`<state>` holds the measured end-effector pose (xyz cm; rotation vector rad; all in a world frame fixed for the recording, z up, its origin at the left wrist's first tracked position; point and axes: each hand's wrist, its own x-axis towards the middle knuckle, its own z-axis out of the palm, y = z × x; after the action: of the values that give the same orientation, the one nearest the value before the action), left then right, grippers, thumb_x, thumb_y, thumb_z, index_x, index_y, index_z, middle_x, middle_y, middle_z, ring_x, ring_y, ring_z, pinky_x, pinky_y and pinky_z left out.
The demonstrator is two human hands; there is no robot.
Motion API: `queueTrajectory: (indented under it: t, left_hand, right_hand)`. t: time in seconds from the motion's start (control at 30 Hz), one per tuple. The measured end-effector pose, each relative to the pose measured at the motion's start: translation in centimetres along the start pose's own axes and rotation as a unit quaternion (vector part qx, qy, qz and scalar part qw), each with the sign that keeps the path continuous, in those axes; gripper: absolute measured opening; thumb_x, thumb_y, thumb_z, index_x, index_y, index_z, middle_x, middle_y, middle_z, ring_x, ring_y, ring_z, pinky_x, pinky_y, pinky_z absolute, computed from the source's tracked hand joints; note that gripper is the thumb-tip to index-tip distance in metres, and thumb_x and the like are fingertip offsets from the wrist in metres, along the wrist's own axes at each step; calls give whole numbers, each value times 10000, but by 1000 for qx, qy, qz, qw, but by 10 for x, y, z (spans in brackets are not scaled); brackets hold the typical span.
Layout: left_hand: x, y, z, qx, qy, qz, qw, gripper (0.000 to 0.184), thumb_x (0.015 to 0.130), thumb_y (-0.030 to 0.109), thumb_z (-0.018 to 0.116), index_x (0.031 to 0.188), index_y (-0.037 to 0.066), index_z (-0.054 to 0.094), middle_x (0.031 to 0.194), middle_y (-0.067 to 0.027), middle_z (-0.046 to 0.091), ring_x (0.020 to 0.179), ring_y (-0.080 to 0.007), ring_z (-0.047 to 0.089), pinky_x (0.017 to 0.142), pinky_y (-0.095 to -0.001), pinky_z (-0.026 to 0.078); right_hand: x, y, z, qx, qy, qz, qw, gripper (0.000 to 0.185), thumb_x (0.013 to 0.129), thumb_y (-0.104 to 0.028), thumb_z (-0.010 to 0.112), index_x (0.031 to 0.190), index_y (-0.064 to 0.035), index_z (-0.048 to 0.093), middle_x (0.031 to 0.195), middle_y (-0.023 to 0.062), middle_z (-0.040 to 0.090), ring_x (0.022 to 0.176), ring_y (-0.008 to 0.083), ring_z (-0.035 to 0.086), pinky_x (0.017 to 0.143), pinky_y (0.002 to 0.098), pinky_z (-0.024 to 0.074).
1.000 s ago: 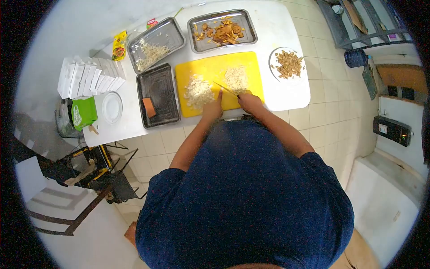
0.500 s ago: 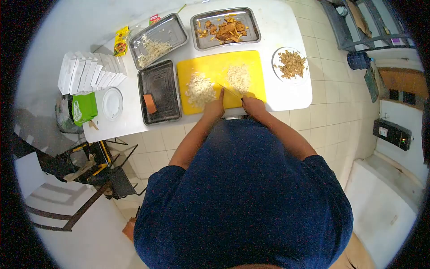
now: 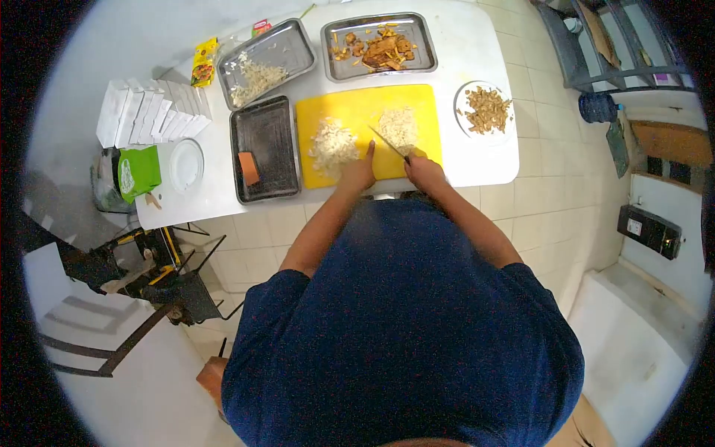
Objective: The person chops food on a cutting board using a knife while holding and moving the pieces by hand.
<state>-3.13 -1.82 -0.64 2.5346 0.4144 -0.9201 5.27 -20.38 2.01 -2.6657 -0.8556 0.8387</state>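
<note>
My right hand (image 3: 426, 171) is closed around the handle of a knife (image 3: 389, 142), whose blade slants up and left over a yellow cutting board (image 3: 372, 167). Beside the blade's right side sits a pile of finely chopped pale pieces (image 3: 399, 127). A second, larger pale pile (image 3: 332, 147) lies on the board's left half. My left hand (image 3: 358, 173) rests at the board's near edge, by that left pile. One digit is stretched out toward the blade; the other fingers are partly hidden, and I see nothing held there.
Left of the board is a dark tray (image 3: 268, 138) with an orange-brown block (image 3: 248, 168). Behind stand a tray (image 3: 300, 52) with pale shreds and a tray (image 3: 328, 63) of browned pieces. A plate (image 3: 459, 123) of brown strips is rightmost; stacked white boxes (image 3: 126, 112) stand left.
The knife has turned more upright, its tip now farther up the board. Both hands have shifted only slightly, and the piles look about the same.
</note>
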Motion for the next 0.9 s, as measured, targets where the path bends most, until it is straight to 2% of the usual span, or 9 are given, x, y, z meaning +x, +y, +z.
queueTrajectory:
  t: [0.13, 0.23, 0.33, 0.43, 0.53, 0.63, 0.73, 0.9]
  left_hand:
    - [2, -2, 5, 2, 21, 7, 1000, 930, 806, 160, 522, 1496, 255, -94, 939, -243, 667, 792, -399, 661, 761, -569, 491]
    - [2, -1, 3, 10, 2, -7, 1000, 939, 804, 161, 526, 1494, 263, -103, 945, -250, 665, 804, -407, 659, 766, -570, 488]
    - [1, -1, 1, 5, -3, -10, 1000, 950, 798, 166, 534, 1493, 265, -106, 942, -253, 664, 813, -409, 659, 761, -566, 489]
    - [0, 3, 0, 39, 4, -18, 999, 915, 828, 168, 543, 1500, 255, -72, 943, -211, 674, 821, -345, 673, 733, -476, 526]
    - [-1, 0, -3, 33, -3, -10, 999, 906, 827, 177, 543, 1502, 258, -55, 938, -214, 673, 827, -343, 674, 733, -467, 527]
    - [0, -1, -4, 28, -1, -4, 1000, 891, 827, 187, 538, 1505, 262, -35, 927, -218, 672, 823, -340, 675, 725, -462, 527]
    - [-2, -1, -4, 30, 6, -10, 999, 878, 828, 200, 535, 1506, 265, -19, 914, -220, 672, 811, -340, 676, 713, -462, 525]
    - [-4, -1, -4, 28, 21, -3, 999, 874, 818, 191, 540, 1509, 254, 9, 865, -216, 672, 775, -343, 673, 688, -459, 523]
  right_hand:
    - [-1, 4, 10, -19, 2, -5, 1000, 317, 925, -323, 467, 1016, -31, 549, 823, 232, 647, 760, 404, 647, 676, 516, 517]
    - [1, 8, 14, -23, -31, 3, 999, 324, 918, -316, 471, 1060, -35, 548, 824, 220, 651, 756, 401, 647, 671, 517, 516]
    - [1, 6, 16, -15, -12, 1, 1000, 327, 910, -306, 474, 1050, -33, 588, 838, 214, 658, 769, 396, 651, 681, 510, 516]
    - [13, -3, 12, -5, -11, 7, 1000, 321, 902, -296, 476, 984, -29, 634, 855, 212, 662, 785, 389, 654, 692, 500, 517]
    - [15, -13, -1, -1, 4, -11, 1000, 321, 901, -283, 471, 896, -19, 653, 861, 217, 663, 800, 387, 655, 714, 499, 514]
    - [17, -7, 1, -40, -13, -17, 999, 275, 897, -246, 441, 972, -64, 633, 886, 194, 679, 795, 370, 671, 689, 511, 523]
    - [4, -4, 0, -6, -17, -14, 1000, 325, 927, -305, 435, 972, -37, 613, 863, 206, 662, 793, 384, 653, 733, 509, 506]
    - [8, -3, 12, -5, -17, -1, 1000, 332, 936, -316, 425, 989, -40, 601, 875, 206, 662, 807, 377, 653, 731, 503, 506]
